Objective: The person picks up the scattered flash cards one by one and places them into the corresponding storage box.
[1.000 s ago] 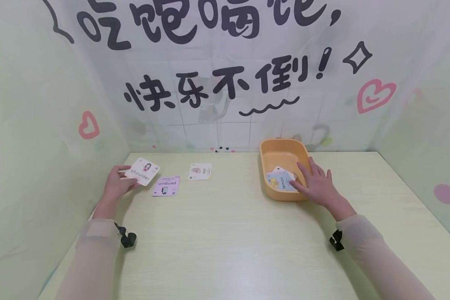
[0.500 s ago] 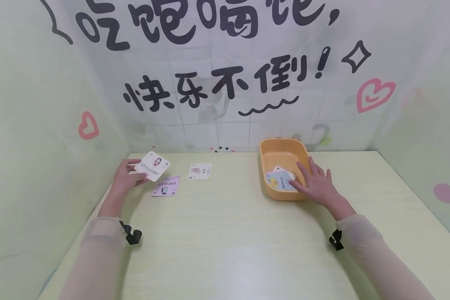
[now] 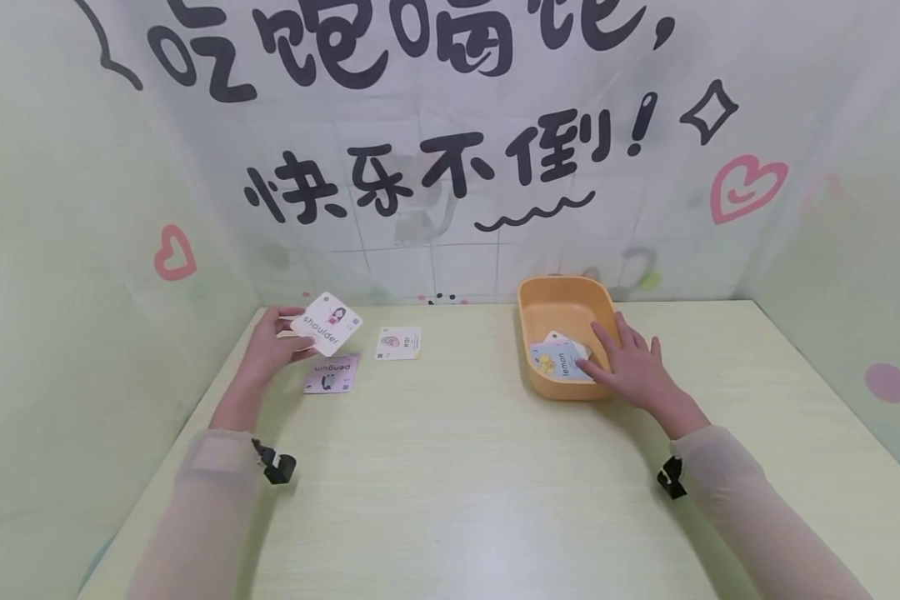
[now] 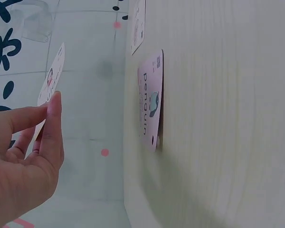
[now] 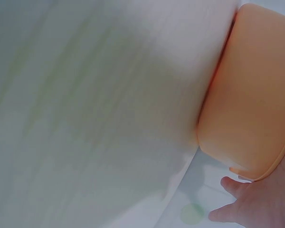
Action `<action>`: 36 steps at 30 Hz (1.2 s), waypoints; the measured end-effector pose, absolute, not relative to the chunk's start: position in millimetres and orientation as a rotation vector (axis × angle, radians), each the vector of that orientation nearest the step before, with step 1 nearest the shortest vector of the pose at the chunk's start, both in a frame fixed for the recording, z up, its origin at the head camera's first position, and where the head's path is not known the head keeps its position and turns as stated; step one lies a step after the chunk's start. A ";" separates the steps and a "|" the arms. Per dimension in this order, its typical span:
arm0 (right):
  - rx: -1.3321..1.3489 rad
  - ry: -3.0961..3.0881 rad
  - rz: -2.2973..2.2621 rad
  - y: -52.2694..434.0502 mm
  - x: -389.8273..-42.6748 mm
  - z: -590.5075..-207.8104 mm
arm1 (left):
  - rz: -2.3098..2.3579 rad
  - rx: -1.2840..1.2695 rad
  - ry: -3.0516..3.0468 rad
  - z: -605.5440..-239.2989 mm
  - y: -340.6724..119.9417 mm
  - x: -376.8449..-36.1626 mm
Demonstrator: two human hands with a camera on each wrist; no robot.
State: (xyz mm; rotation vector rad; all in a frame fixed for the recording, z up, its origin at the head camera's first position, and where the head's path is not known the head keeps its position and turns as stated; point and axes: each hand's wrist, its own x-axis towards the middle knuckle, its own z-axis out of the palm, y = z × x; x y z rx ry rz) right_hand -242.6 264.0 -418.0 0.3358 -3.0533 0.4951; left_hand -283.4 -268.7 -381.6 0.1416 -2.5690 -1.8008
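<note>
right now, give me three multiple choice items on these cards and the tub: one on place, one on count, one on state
1. Where is the lemon card?
A. in the orange tub
B. on the table
C. in the left hand

2. How many cards lie flat on the table?
A. one
B. two
C. four

3. The shoulder card is
A. flat on the table
B. held off the table
C. in the tub

A: it lies inside the tub, by the right hand.
B: only the penguin card and the ear card.
B: the left hand pinches it in the air.

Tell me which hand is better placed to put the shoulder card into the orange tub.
Left: the left hand already pinches the shoulder card. The right hand rests on the orange tub.
</note>
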 end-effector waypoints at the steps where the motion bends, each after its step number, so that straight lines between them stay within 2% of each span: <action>1: 0.337 -3.052 0.496 264.0 -242.5 -417.9 | -1.804 0.139 -2.571 -380.6 -266.4 -283.3; 36: 0.371 -3.047 0.511 256.1 -241.9 -417.7 | -1.837 -0.041 -2.659 -371.3 -192.4 -289.7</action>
